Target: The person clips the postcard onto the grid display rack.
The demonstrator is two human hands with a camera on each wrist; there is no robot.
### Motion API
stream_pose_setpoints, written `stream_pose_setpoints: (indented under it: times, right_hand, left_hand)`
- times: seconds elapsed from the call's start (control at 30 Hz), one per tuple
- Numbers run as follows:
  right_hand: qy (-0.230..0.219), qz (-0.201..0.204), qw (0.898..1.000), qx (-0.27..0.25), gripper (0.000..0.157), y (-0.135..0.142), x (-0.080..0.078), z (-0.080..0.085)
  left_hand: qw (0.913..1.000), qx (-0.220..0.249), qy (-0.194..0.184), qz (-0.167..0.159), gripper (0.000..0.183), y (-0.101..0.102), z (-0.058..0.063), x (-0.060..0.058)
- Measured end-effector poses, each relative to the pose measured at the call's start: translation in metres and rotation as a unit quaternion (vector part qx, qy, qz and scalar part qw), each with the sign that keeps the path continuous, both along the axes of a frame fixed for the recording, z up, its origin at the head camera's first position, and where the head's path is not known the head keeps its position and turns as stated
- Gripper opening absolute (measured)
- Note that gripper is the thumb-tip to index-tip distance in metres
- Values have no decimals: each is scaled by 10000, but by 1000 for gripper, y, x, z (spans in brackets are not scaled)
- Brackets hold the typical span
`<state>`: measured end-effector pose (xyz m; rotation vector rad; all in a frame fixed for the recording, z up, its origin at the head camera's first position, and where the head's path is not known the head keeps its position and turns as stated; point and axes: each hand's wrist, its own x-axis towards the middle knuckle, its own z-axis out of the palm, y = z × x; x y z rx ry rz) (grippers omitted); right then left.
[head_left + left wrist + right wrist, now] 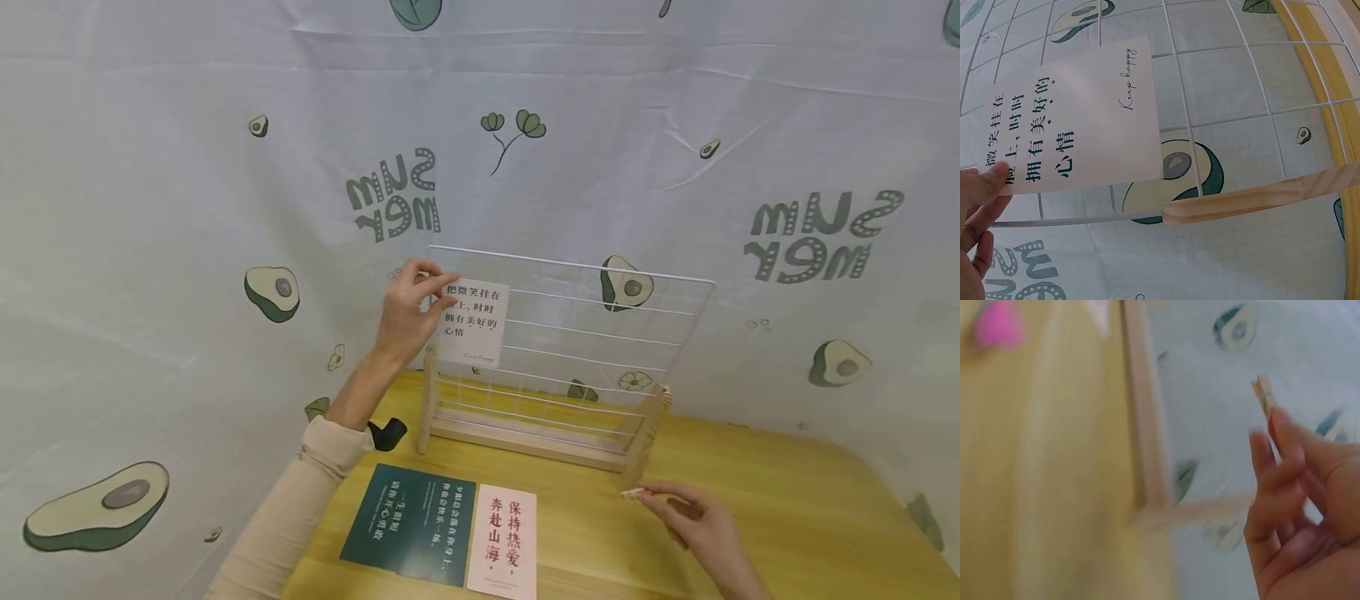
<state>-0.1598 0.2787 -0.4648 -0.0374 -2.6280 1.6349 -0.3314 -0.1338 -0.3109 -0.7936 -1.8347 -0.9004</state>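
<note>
At the upper left of a white wire grid rack, my left hand pinches a white card by its left edge. Dark Chinese characters and the words "Keep happy" are printed on the card in the left wrist view, where it lies in front of the wires. Between thumb and fingers, my right hand holds a small wooden clothespin. That hand is above the table, near the rack's right wooden foot, and is slightly blurred in the right wrist view.
Dark green cards and a pink card with red characters lie on the yellow wooden table before the rack. A blurred bright pink object is on the table. Behind stands a pale curtain printed with avocados.
</note>
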Motion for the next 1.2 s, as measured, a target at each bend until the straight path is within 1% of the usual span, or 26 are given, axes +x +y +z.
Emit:
stream_pose_setpoints:
  times: [0.03,0.1,0.17,0.27,0.3,0.4,0.47,0.53,0.6,0.67,0.7,0.77,0.87,0.93,1.0,1.2]
  right_hand:
    - [343,63,9992,214,27,-8,-6,12]
    - [977,129,9936,559,23,-24,-18,36]
    - [1462,219,9869,639,21,-40,-31,62]
    - [1830,423,9809,513,21,-61,-50,101]
    - [1887,476,9798,456,22,-68,-56,114]
    - [1978,595,9767,576,25,-88,-75,149]
    - [2154,663,9718,696,25,-101,-88,167]
    - [2421,753,9642,779,24,-113,-100,180]
    - [2712,850,9548,866,21,-125,-109,189]
    - [3003,936,9445,950,19,-137,-116,196]
    - [3105,957,9409,957,19,-143,-119,198]
    - [3289,918,9349,962,16,-152,-123,202]
    - [3513,720,9289,922,13,-164,-129,207]
    - [3598,585,9264,948,11,-169,-132,209]
    - [3593,472,9261,1055,11,-173,-134,212]
    - [3305,273,9330,1400,10,-182,-135,217]
  left_hand:
    - [10000,2,-8,22,28,0,0,1]
    - [9999,-12,-30,107,28,0,1,1]
    - [9998,-17,-44,172,29,0,1,2]
    - [9997,-14,-81,209,29,3,2,1]
    - [9997,-4,-96,223,29,4,3,1]
    - [9996,64,-112,268,28,7,4,0]
    - [9994,96,-116,307,28,8,4,0]
    - [9993,109,-132,333,27,8,3,0]
    - [9992,103,-179,355,27,8,2,1]
    - [9991,104,-215,362,27,8,0,2]
    - [9990,104,-225,376,27,7,0,2]
    - [9990,102,-224,383,27,7,-1,2]
    - [9990,93,-190,388,26,7,-2,2]
    - [9990,81,-184,401,26,8,-1,2]
    - [9989,76,-198,411,26,8,-1,2]
    - [9987,107,-241,443,26,9,-1,3]
